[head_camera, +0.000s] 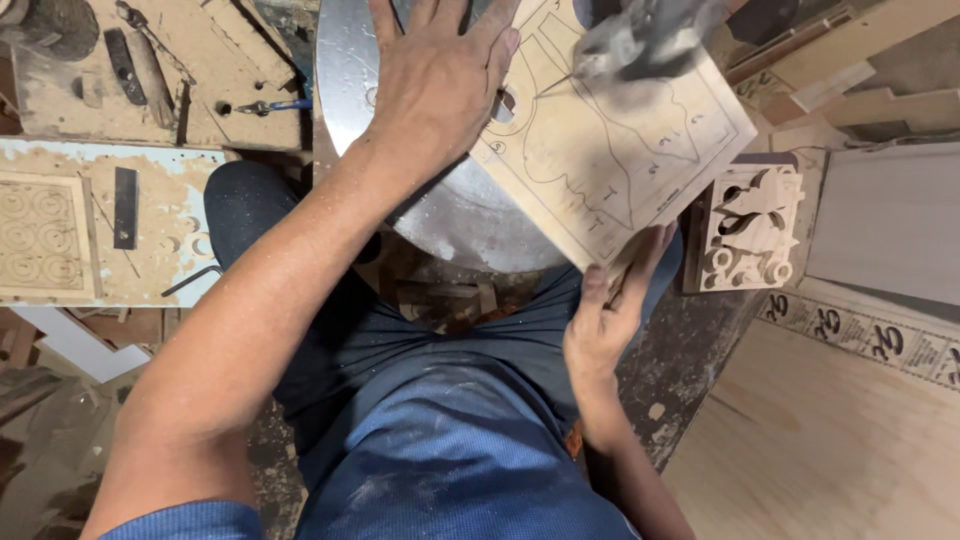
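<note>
Under both hands' fingers (480, 40): wooden panel (610, 150).

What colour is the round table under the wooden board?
The round table is shiny silver-grey metal, seen best in the head view, beneath the pale wooden board.

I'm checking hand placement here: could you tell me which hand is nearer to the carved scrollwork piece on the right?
Right. The right hand grips the panel's lower corner beside the carved piece; the left hand presses further away.

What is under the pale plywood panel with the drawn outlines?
The pale plywood panel lies on a round grey metal table, left hand flat across its edge, right hand gripping its near corner. The table's middle beneath is covered.
</note>
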